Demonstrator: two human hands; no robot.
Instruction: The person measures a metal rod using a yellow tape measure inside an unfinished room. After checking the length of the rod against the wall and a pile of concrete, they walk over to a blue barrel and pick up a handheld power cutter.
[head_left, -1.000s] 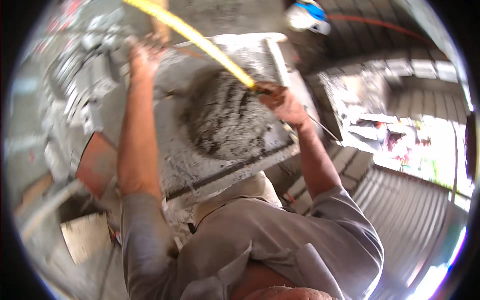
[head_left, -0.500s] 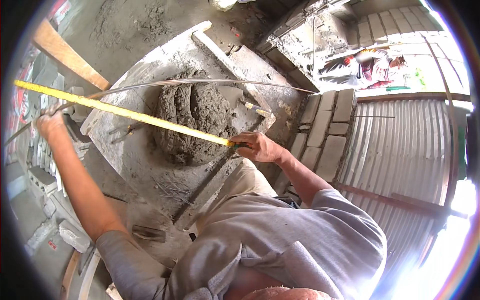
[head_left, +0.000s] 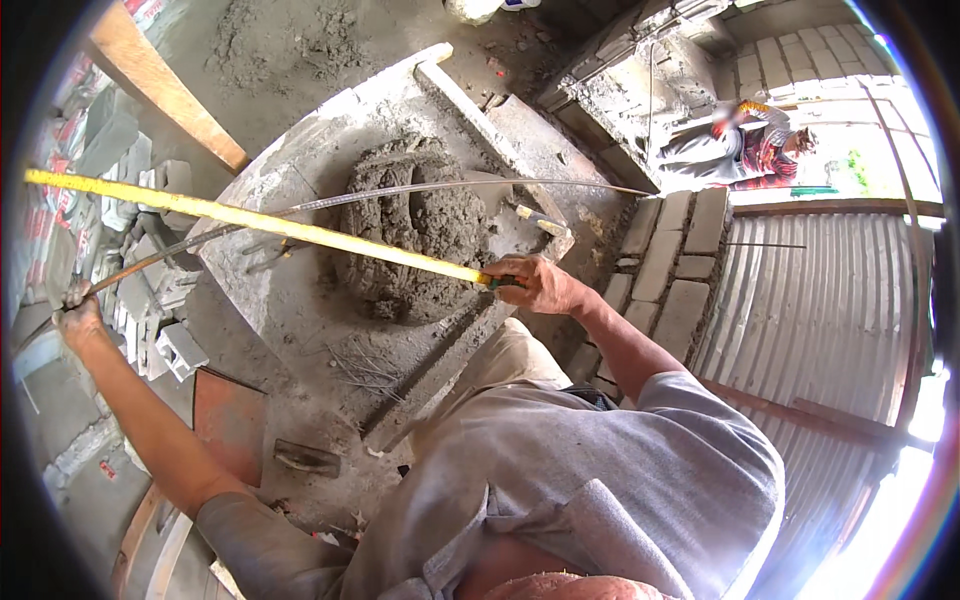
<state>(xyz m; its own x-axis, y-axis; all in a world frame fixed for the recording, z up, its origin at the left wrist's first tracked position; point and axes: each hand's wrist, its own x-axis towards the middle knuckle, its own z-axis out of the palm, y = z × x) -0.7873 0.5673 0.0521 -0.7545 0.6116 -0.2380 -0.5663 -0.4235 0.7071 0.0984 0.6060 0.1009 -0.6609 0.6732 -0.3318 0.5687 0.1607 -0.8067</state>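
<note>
My right hand (head_left: 543, 285) is closed around a tape measure, whose dark case (head_left: 507, 282) shows only in part. From it the long yellow blade (head_left: 330, 242) runs out to the far left. My left hand (head_left: 78, 322) grips a thin steel reinforcing bar (head_left: 400, 188) close to its left end. The bar runs to the right in a gentle curve and passes under the blade. Below both lies a mound of wet grey mortar (head_left: 425, 235) on a mortar-smeared mixing board (head_left: 275, 180). A tool handle (head_left: 542, 220) rests at the board's right corner.
Concrete blocks (head_left: 182, 350) and bags (head_left: 75, 140) lie at left, by a wooden plank (head_left: 170, 90). A rectangular float (head_left: 307, 458) and wire pieces (head_left: 365, 372) are near me. At right stand a block wall (head_left: 660, 260), corrugated sheeting (head_left: 810, 300) and another person (head_left: 745, 155).
My left hand has moved nearer to me and slightly left, still on the bar. The tape stays extended in my right hand. The whole view has shifted a little.
</note>
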